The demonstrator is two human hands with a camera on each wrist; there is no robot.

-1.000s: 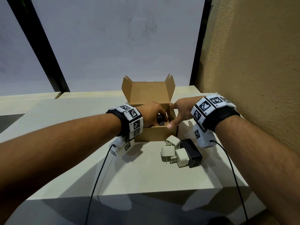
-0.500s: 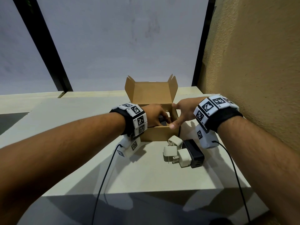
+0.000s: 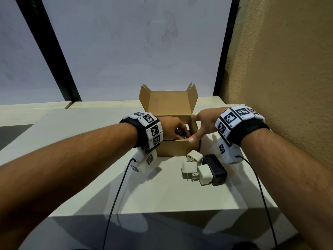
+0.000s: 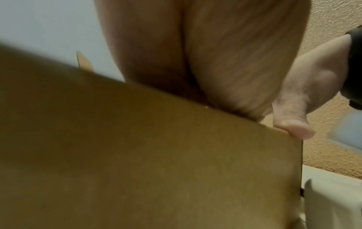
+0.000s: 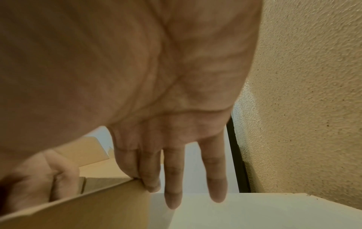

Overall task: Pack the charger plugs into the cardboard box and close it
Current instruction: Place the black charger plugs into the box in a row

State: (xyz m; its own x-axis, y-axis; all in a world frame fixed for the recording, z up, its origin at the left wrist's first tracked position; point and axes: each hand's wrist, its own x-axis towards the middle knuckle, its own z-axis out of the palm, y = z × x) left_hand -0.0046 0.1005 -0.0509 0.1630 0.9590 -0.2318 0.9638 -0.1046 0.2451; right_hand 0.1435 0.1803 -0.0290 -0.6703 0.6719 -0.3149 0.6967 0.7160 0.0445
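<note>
The open cardboard box (image 3: 173, 148) stands mid-table with its lid (image 3: 168, 102) upright at the back. My left hand (image 3: 173, 127) reaches down into the box, its fingers curled round a black charger plug (image 3: 180, 132) that is mostly hidden. My right hand (image 3: 205, 121) holds the box at its near right corner, with the thumb (image 4: 293, 124) on the rim and the fingers (image 5: 174, 178) straight down beside the right wall. In front of the box lie three white plugs (image 3: 194, 156) (image 3: 188, 167) (image 3: 205, 175) and a black plug (image 3: 215, 169), bunched together.
A rough tan wall (image 3: 279, 87) runs close along the right of the pale table (image 3: 126, 186). Black cables (image 3: 117, 195) hang from both wrist cameras over the table's near edge. A pale panel with black frame bars stands behind the box.
Hardly anything has changed. Both hands stay at the box, the left one still inside with the black plug. Only the view has shifted slightly.
</note>
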